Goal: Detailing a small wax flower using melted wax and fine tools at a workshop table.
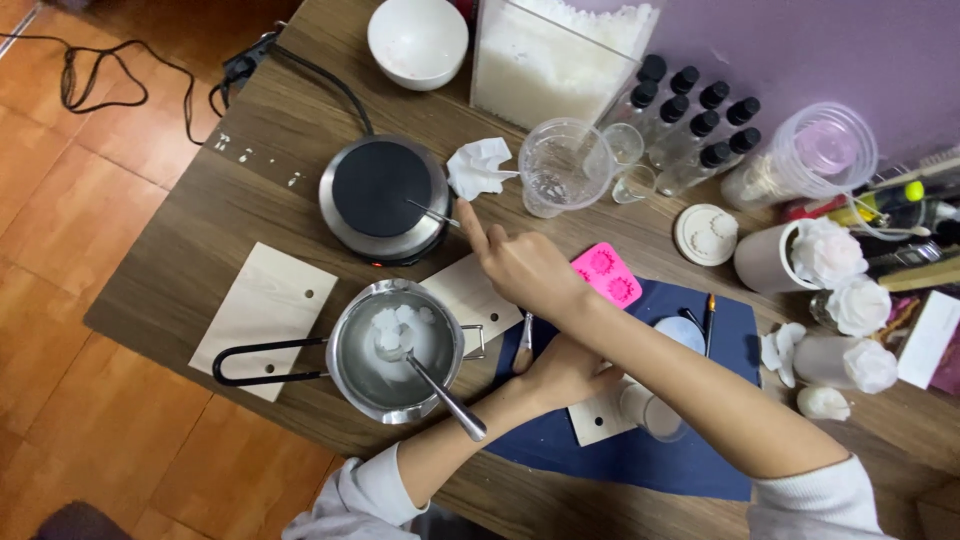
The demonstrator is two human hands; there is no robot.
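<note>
R. hand [525,268] is stretched across to the hot plate [380,190]. The index fingertip [468,212] is laid at the plate's near-right edge, by a thin metal rod. The other fingers are curled under & nothing is grasped.

L. hand [565,372] is rested on the blue mat [620,450], partly hidden under the r. forearm. Whether anything is held in it can't be told.

The pot [340,340] is set off the heat on a wooden board [480,295], just in front of the plate. White wax flakes [395,320] are seen inside, unmelted, w/ a spoon [445,400] left leaning over the rim. A second board [265,300] lies under the pot's wire handle [265,362].

Step in hand, as judged: the plate is being set or switched at its edge, w/ the pot not yet on it.

Next move, as judged: the handle would need to be gripped & the pot kept level, since the spoon is loose. The crumpled tissue [480,165] beside the plate should be kept off the hot surface.
</note>
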